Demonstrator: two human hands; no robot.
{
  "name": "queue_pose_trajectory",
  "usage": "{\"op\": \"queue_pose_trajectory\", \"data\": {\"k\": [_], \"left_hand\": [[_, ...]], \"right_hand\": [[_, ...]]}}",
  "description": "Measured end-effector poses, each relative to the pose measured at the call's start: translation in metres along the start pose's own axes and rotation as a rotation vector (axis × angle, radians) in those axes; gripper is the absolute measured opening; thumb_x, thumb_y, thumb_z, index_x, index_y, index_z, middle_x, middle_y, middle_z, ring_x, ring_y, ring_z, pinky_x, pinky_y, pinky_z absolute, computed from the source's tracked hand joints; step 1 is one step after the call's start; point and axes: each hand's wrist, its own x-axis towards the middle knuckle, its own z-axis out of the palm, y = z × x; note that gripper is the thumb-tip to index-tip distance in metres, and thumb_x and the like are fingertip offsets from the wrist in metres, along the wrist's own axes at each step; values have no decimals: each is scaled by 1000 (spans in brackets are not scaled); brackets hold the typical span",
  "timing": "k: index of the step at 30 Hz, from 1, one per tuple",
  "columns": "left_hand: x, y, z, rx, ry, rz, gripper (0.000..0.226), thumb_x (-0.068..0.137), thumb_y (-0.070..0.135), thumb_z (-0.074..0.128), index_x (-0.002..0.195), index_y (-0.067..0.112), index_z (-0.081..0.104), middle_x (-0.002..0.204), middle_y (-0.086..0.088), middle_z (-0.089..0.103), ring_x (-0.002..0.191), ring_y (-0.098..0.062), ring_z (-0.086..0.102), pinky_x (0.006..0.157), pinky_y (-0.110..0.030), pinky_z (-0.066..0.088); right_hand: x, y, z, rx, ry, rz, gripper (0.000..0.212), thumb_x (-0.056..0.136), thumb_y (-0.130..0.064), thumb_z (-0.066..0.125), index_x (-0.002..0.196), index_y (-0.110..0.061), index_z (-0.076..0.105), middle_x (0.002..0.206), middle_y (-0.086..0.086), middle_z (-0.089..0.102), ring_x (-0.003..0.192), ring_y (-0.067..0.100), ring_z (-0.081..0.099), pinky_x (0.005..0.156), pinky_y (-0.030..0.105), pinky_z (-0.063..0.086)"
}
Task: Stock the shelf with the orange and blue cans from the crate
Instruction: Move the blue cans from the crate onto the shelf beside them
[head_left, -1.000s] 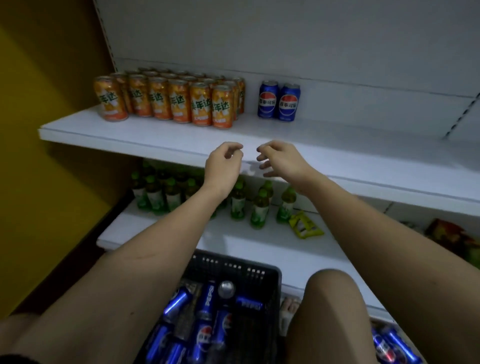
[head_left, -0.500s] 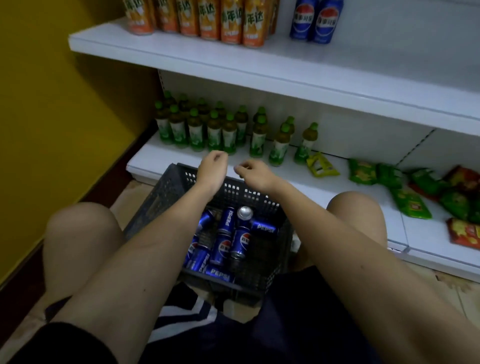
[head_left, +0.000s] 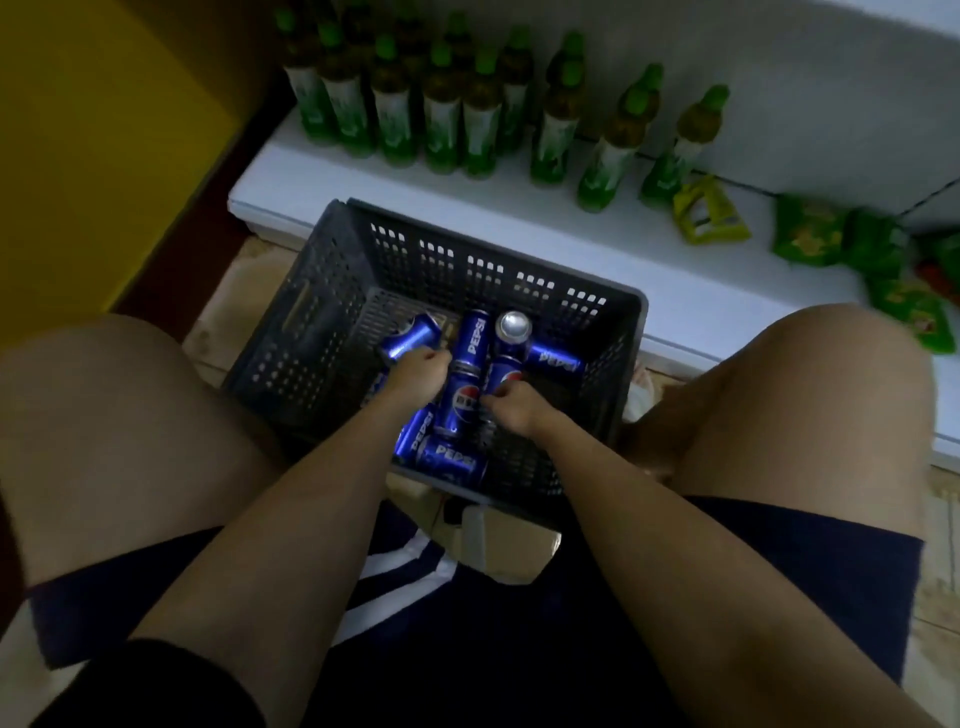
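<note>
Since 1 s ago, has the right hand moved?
Yes. The right hand went from the upper shelf edge down into the crate, now on the blue cans, below the bottle shelf.

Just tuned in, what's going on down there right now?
A person crouches over a dark crate on the floor, both hands down among the blue cans. The left hand is on a can at the left; the right hand reaches for one in the middle. Neither can is lifted yet. Only blue cans show in the crate. Green bottles stand on the shelf behind.
</note>
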Motion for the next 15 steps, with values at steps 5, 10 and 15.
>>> {"op": "queue_pose_trajectory", "data": {"k": [5, 10, 15], "left_hand": [[35, -41, 23, 45, -50, -141, 50, 84, 46, 49, 118, 12, 65, 124, -11, 63, 114, -29, 59, 97, -35, 45], [57, -69, 43, 44, -66, -295, 41, 91, 27, 55, 123, 1, 63, 126, -16, 61, 115, -32, 58, 97, -36, 47], [72, -96, 46, 71, -120, -402, 40, 94, 24, 52, 125, 0, 60, 125, -20, 62, 108, -33, 62, 84, -34, 50]], "right_hand": [[41, 42, 34, -76, -63, 93, 39, 91, -25, 62, 125, -6, 64, 127, 15, 64, 117, 31, 60, 97, 31, 47], [72, 75, 66, -20, -136, 76, 54, 88, -3, 66, 139, 0, 52, 140, 16, 52, 130, 30, 49, 110, 37, 38], [100, 98, 94, 63, -178, 203, 81, 81, -15, 80, 148, -1, 37, 148, 19, 45, 131, 32, 48, 111, 38, 38]]}}
